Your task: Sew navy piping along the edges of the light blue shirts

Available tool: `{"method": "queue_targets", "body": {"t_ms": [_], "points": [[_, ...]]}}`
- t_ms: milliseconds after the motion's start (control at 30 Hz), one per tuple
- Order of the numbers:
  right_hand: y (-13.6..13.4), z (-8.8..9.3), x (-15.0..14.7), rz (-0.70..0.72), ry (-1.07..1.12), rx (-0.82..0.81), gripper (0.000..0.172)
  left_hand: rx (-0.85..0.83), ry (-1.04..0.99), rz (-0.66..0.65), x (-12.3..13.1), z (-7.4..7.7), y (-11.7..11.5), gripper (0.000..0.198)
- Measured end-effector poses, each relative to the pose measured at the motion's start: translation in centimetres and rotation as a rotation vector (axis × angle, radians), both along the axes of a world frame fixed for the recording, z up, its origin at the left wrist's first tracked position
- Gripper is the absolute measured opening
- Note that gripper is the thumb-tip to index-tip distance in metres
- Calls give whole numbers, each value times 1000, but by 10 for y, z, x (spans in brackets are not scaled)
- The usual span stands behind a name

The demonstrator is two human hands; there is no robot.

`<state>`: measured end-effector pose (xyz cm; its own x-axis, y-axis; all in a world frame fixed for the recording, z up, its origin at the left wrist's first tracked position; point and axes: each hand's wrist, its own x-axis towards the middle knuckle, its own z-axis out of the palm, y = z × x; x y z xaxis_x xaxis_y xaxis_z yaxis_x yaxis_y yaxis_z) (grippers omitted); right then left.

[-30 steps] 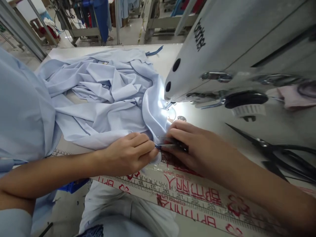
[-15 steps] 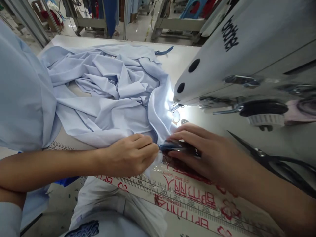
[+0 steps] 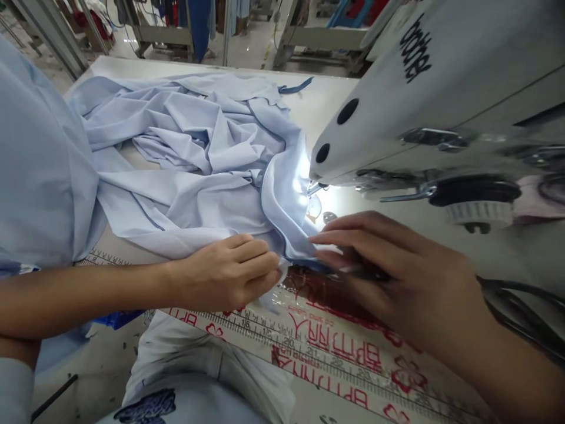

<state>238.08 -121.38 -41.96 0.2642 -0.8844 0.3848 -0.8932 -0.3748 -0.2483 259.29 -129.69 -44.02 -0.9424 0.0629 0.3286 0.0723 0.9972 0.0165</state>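
A light-blue garment piece (image 3: 229, 135) with dark-blue edging lies in folds on the sewing table. My left hand (image 3: 233, 271) is closed, pinching the cloth at its near edge beside the ruler strip. Just right of it, my right hand (image 3: 397, 265) is curled around a small dark metal tool (image 3: 379, 274) that looks like thread snips, mostly hidden by the fingers and smeared by motion. Its fingertips are close to the blue-edged corner of the cloth; whether they touch it I cannot tell. The lit needle area of the sewing machine (image 3: 397, 118) stands beyond this hand.
Black-handled scissors (image 3: 521, 294) lie at the right, partly behind my right hand. A ruler strip with red print (image 3: 326, 353) runs along the table's front edge. Metal frames and hanging clothes (image 3: 198, 29) stand behind the table.
My right hand has drawn back to the right with the dark tool, away from the cloth edge, and now covers more of the scissors. My left hand keeps its pinch, almost unmoved.
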Motion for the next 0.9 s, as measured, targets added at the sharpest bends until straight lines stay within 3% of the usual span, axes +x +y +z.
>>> {"method": "queue_targets", "body": {"t_ms": [100,167,267,367,467,600,900], "points": [[2,-7,-3,57,41,54,17,14,37,-5,1,1,-2,23],[3,-9,-4,24,54,73,14,10,39,22,-1,2,-3,24],[5,-3,-4,-41,-29,143,17,7,10,77,-8,4,-1,22],[12,5,-7,25,-70,222,25,-49,34,80,-15,6,1,20],[23,2,-12,71,70,179,29,-111,103,44,-18,3,2,17],[35,-11,-18,117,264,124,48,-95,147,40,-18,-1,3,13],[30,-15,-16,142,340,20,58,-72,145,35,-18,-1,2,14]]}}
